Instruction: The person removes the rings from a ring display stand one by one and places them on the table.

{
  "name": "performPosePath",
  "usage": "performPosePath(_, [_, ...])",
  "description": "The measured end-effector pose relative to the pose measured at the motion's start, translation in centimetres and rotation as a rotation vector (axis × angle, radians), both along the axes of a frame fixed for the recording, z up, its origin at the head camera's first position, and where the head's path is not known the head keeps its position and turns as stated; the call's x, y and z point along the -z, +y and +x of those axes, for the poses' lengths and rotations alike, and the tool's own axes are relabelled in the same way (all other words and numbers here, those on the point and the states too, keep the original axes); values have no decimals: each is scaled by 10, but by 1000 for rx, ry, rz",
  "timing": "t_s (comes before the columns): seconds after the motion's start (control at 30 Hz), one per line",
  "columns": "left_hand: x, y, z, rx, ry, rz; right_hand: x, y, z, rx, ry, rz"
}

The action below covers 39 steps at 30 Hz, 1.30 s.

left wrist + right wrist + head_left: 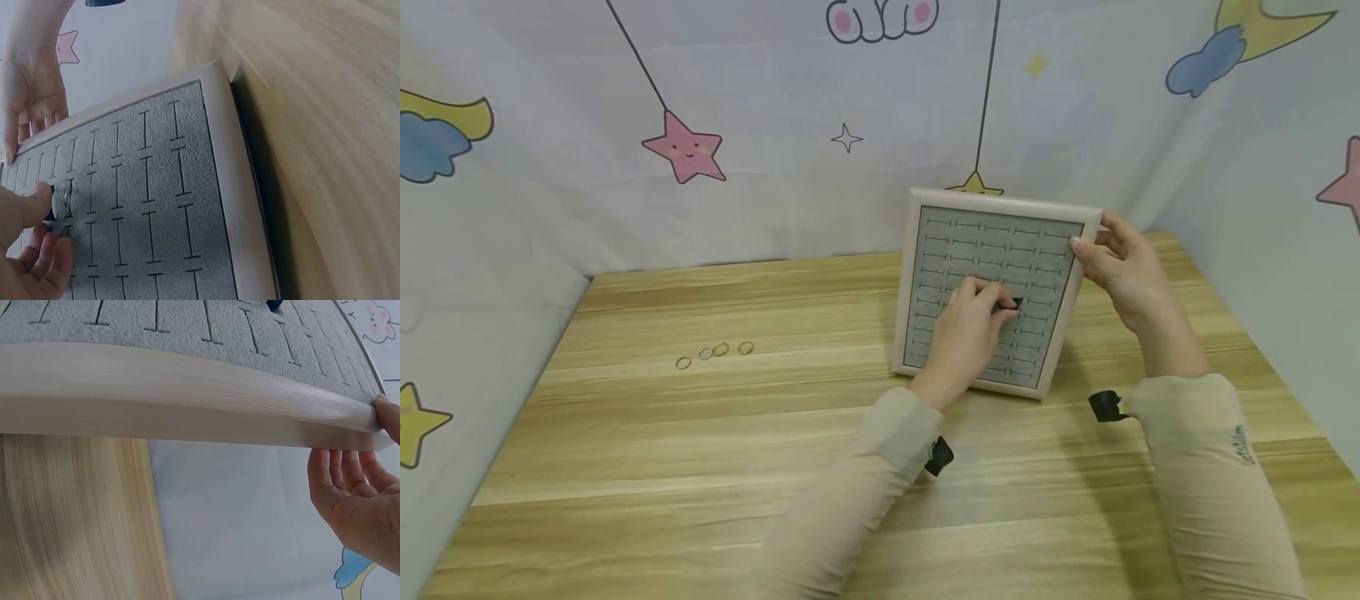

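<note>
A ring display board (pixel 992 287) with a pale wooden frame and grey padded face stands tilted up on the table. Rows of I-shaped slots cross its face. My left hand (pixel 970 325) is at the middle of the board, thumb and fingers pinching a small dark band (pixel 61 201) right at one slot. I cannot tell whether this band is a ring or part of the padding. At the upper right corner, my right hand (pixel 1131 267) grips the frame, thumb on the front and fingers behind it. Several thin rings (pixel 721 350) lie on the table to the left.
The wood-grain table (pixel 647 467) reaches back to a white curtain (pixel 775 83) printed with stars, moons and clouds. Black straps (pixel 940 456) show at the sleeve cuffs. White cloth also borders the table at left and right.
</note>
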<state>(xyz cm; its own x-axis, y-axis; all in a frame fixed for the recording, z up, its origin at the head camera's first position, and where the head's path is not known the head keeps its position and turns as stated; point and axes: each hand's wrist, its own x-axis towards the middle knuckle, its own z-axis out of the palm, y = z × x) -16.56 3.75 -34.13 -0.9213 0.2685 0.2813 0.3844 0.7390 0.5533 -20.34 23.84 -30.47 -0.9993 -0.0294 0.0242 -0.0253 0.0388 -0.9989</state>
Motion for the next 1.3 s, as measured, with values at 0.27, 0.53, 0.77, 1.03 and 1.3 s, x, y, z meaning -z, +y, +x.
performPosePath(0.27, [1, -8, -1, 62, -31, 29, 0, 0, 0, -8, -2, 3])
performPosePath(0.53, [-8, -24, -2, 28, -42, 111, 1, 1, -1, -6, -8, -1])
performPosePath(0.77, [-18, -47, -5, -14, -35, 189, 0, 2, -1, -1, -33, 25])
performPosePath(1.03, [-17, -88, -11, -124, -91, 277, 0, 1, -2, 3, -24, 21])
performPosePath(1.3, [-4, -143, -19, -265, -178, 364, -1, 0, -1, 1, -33, 17])
